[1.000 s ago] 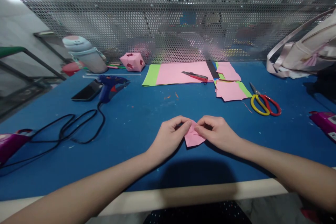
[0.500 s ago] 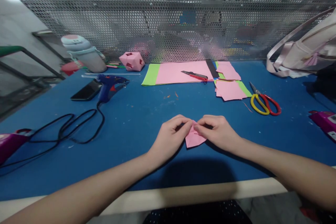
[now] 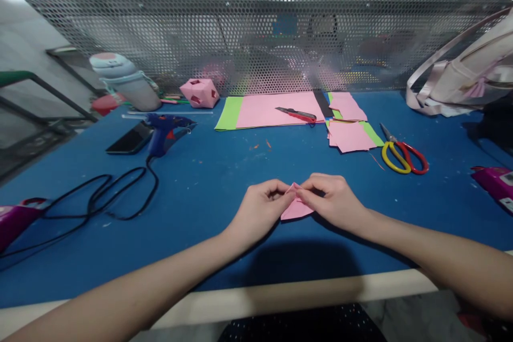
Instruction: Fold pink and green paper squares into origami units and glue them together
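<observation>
A small folded piece of pink paper (image 3: 295,210) is held just above or on the blue table (image 3: 192,192), close to its front edge. My left hand (image 3: 264,206) pinches its left side between thumb and fingers. On the right side, my right hand (image 3: 332,195) grips it the same way, thumb on top. Between the two thumbs the paper rises to a small peak, with a crease running below. My fingertips hide parts of the paper's sides and far edge.
Behind lie pink and green sheets (image 3: 276,107), a box cutter (image 3: 296,115), and cut pink squares (image 3: 350,136). Scissors (image 3: 401,155) rest at right. A glue gun (image 3: 160,133) with its cord, a phone (image 3: 130,139), a bottle (image 3: 124,83) and a pink paper polyhedron (image 3: 199,93) stand left.
The paper's near edge has lifted slightly, and its top now shows as a peak between my thumbs. My left hand has shifted a little; both hands keep their hold.
</observation>
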The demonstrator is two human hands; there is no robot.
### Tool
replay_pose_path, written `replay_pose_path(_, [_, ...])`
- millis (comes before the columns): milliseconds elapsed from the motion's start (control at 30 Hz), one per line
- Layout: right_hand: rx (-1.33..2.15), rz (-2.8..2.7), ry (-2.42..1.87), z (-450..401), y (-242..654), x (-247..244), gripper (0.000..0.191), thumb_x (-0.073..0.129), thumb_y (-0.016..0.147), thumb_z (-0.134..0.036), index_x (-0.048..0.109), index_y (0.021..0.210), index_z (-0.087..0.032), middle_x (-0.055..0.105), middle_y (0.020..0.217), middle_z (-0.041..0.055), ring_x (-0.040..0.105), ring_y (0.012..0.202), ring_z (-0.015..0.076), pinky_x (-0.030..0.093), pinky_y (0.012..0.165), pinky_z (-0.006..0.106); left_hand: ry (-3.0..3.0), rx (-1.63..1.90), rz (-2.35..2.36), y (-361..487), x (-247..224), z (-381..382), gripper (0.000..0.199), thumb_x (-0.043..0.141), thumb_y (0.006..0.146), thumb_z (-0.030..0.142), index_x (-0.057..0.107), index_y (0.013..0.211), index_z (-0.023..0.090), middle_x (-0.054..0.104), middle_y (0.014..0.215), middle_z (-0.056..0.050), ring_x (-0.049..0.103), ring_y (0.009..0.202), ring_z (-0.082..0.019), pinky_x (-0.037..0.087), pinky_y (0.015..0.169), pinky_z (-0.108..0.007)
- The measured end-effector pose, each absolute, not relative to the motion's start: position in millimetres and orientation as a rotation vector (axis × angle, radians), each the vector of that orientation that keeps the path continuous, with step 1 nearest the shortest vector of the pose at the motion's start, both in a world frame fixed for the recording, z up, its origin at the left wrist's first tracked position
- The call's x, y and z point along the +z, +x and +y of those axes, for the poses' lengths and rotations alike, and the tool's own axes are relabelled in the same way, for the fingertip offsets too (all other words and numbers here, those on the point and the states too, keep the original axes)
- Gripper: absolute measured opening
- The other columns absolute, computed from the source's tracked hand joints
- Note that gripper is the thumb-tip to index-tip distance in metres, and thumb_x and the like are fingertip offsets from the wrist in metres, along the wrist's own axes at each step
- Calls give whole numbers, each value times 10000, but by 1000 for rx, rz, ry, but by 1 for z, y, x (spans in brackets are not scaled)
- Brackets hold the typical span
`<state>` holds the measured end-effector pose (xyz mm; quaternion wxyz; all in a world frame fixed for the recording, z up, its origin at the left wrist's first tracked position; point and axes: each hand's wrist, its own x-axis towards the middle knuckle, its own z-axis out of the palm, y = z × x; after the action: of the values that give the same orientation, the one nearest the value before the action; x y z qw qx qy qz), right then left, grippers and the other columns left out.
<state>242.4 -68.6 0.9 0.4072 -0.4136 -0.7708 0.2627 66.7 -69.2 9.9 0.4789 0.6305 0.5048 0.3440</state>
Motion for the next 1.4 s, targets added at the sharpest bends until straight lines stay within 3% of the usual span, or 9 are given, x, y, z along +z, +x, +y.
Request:
replay_pose_path(367, [451, -2060, -919, -71, 240, -4, 189, 516, 874, -139, 622, 718, -135, 557, 646, 5, 491, 609, 97, 374, 583, 234, 1767, 839, 1286, 68, 8, -73, 175, 589, 819, 315, 588, 749, 154, 543, 659, 32, 428, 599, -93, 334, 552, -211])
replay_pose_path(567, [420, -2021, -931, -69, 241, -2, 181, 541, 864, -124, 620, 702, -120, 548, 628, -2, 484, 592, 83, 371, 577, 219, 1672, 854, 1226, 70, 13, -74, 118, 570, 824, 277, 588, 832, 160, 552, 721, 34, 459, 644, -89, 358, 585, -198])
replay_pose_path(900, [435, -2076, -917, -73, 240, -2, 153, 513, 883, -155, 646, 815, -122, 586, 694, 18, 518, 657, 102, 398, 624, 233, 1656, 866, 1191, 70, 8, -70, 28, 547, 772, 151, 530, 793, 156, 501, 692, 47, 456, 654, -91, 364, 607, -209])
replay_pose_path(1033, [484, -2022, -954, -72, 239, -2, 139, 543, 859, -150, 652, 944, -134, 634, 767, 18, 551, 692, 98, 422, 658, 221, 1684, 914, 1239, 68, 7, -67, 38, 562, 764, 161, 537, 793, 164, 496, 688, 50, 441, 633, -90, 363, 593, -210])
replay_pose_path(1133, [546, -1983, -1015, -69, 240, -3, 143, 531, 854, -131, 659, 912, -153, 657, 772, 7, 574, 688, 94, 432, 658, 215, 1655, 919, 1240, 68, 9, -66, 56, 585, 767, 190, 550, 801, 163, 513, 692, 46, 460, 634, -90, 376, 585, -205])
replay_pose_path(1233, [552, -1972, -1048, -65, 243, -4, 137, 536, 842, -129, 663, 887, -157, 662, 763, 5, 585, 691, 99, 437, 660, 219, 1624, 881, 1253, 68, 11, -66, 110, 591, 779, 224, 602, 867, 159, 600, 755, 19, 533, 672, -107, 422, 612, -212])
replay_pose_path(1400, [564, -1936, -1095, -60, 247, -6, 142, 536, 838, -135, 661, 896, -166, 645, 718, -12, 567, 642, 89, 430, 628, 215, 1784, 847, 1248, 62, 11, -65, 244, 523, 851, 247, 650, 1057, 218, 695, 1009, 0, 620, 870, -145, 464, 779, -248])
